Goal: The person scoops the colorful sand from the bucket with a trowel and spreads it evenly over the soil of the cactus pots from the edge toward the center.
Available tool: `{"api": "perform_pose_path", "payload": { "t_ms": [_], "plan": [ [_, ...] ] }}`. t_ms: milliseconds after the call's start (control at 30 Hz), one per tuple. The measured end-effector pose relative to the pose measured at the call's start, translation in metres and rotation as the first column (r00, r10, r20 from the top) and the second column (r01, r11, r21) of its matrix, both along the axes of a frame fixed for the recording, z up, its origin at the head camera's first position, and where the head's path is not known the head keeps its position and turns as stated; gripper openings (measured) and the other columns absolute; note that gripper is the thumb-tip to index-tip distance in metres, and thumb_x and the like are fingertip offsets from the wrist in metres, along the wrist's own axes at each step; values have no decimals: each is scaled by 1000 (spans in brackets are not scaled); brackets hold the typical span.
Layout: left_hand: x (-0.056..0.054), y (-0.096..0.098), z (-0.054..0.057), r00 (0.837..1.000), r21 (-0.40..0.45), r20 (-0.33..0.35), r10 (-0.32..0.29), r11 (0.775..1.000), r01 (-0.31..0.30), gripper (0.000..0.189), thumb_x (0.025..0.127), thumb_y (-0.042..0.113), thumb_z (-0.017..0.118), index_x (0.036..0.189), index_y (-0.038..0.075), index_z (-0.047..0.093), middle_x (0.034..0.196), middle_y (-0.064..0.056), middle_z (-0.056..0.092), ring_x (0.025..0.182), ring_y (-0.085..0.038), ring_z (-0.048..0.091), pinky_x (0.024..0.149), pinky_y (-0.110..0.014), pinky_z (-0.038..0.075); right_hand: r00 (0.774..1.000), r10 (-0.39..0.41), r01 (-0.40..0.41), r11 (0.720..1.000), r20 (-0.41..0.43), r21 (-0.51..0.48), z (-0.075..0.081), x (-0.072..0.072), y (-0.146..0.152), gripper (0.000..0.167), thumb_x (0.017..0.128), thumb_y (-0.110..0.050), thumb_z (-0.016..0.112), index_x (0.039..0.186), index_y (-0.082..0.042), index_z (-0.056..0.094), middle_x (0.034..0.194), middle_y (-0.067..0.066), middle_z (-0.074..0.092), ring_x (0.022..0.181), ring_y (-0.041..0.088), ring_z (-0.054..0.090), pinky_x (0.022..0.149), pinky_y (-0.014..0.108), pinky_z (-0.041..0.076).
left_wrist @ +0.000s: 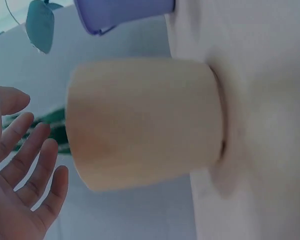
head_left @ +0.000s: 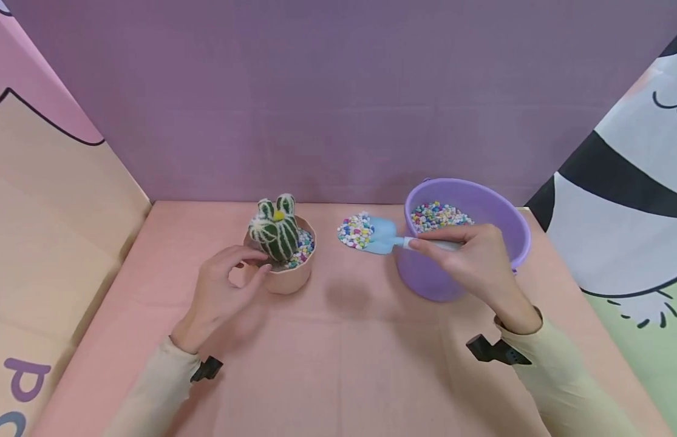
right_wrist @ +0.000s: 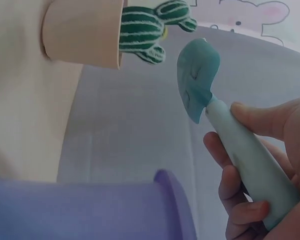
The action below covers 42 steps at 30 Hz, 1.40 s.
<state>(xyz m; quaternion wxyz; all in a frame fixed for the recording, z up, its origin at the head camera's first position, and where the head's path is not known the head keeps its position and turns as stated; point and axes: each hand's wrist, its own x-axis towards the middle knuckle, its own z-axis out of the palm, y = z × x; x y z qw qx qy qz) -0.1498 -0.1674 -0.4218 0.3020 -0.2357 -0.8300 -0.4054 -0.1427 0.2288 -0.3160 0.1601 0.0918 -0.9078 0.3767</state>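
Note:
My right hand [head_left: 475,261] grips the pale handle of a light blue trowel [right_wrist: 250,165], fingers wrapped around it. Multicoloured pebbles [head_left: 356,231] lie heaped toward the tip of its blade, which is held over the table between pot and bucket. On the left stands a peach plant pot [head_left: 288,281] with a green, white-striped toy cactus [head_left: 279,241] leaning in it and more pebbles at its right side. My left hand [head_left: 223,285] is at the pot's left rim, thumb and fingers relaxed and apart, fingertips right by the cactus base.
A purple bucket [head_left: 433,282] with pebbles inside stands on the right, below my right hand. The table [head_left: 338,376] has a pink cloth cover. A purple backdrop [head_left: 338,103] rises behind, and printed panels flank both sides.

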Motion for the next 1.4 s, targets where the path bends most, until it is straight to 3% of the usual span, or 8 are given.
{"api": "perform_pose_path", "payload": {
  "t_ms": [133, 300, 500, 633, 767, 967, 1233, 1400],
  "plan": [
    [-4, -12, -3, 1000, -19, 0, 26, 999, -25, 16, 85, 4, 83, 101, 8, 80, 94, -3, 78, 87, -21, 69, 78, -20, 50, 1000, 2, -2, 1000, 13, 10, -3, -4, -10, 11, 84, -33, 91, 91, -24, 89, 84, -2, 83, 76, -6, 66, 63, 15, 47],
    [-11, -27, -6, 995, -58, 84, 53, 997, -48, 22, 86, 10, 85, 107, 9, 79, 112, -5, 79, 107, -25, 69, 84, -28, 51, 999, 28, -30, 999, 35, 34, -9, -10, -23, 9, 85, -31, 89, 90, -23, 89, 86, -3, 83, 83, 4, 70, 69, 16, 48],
    [-19, -41, -11, 974, -118, 224, 26, 993, 1, 50, 85, 21, 88, 131, 8, 74, 149, -12, 64, 137, -35, 57, 99, -50, 51, 996, 61, -64, 997, 59, 50, -16, -18, -38, 11, 85, -30, 89, 92, -23, 88, 86, -5, 83, 89, 13, 76, 75, 19, 51],
    [-28, -48, -15, 957, -133, 291, -7, 990, 47, 62, 83, 26, 92, 139, 12, 70, 159, -10, 56, 144, -36, 52, 105, -55, 50, 996, 82, -84, 992, 33, 90, -20, -24, -44, 10, 84, -30, 89, 91, -23, 88, 85, -6, 83, 89, 15, 77, 77, 26, 53],
    [-37, -55, -20, 946, -93, 322, -39, 993, 72, 66, 82, 24, 93, 142, 13, 68, 160, -8, 56, 144, -33, 52, 105, -53, 49, 995, 97, -100, 988, 31, 121, -21, -28, -51, 13, 85, -33, 88, 92, -22, 89, 87, -4, 83, 92, 18, 79, 78, 32, 53],
    [-45, -58, -25, 946, -86, 316, -68, 991, 100, 61, 84, 22, 91, 141, 14, 69, 162, -5, 54, 147, -33, 50, 106, -54, 49, 994, 95, -102, 984, 50, 146, -21, -33, -60, 14, 85, -36, 88, 92, -25, 88, 88, -6, 83, 94, 17, 79, 80, 37, 55],
    [-50, -57, -22, 949, -112, 311, -51, 990, 89, 48, 83, 29, 93, 127, 18, 78, 161, -3, 55, 148, -34, 50, 122, -64, 36, 993, 111, -115, 973, 28, 198, -20, -34, -67, 17, 84, -37, 88, 94, -24, 89, 89, -5, 84, 97, 20, 78, 80, 41, 55],
    [-50, -58, -18, 947, -81, 316, -64, 992, 94, 44, 80, 24, 96, 120, 17, 80, 153, -6, 63, 143, -33, 56, 120, -62, 39, 992, 121, -125, 970, 33, 210, -16, -35, -71, 16, 85, -38, 88, 95, -25, 88, 92, -5, 84, 94, 19, 78, 74, 38, 53]
  ]
}}
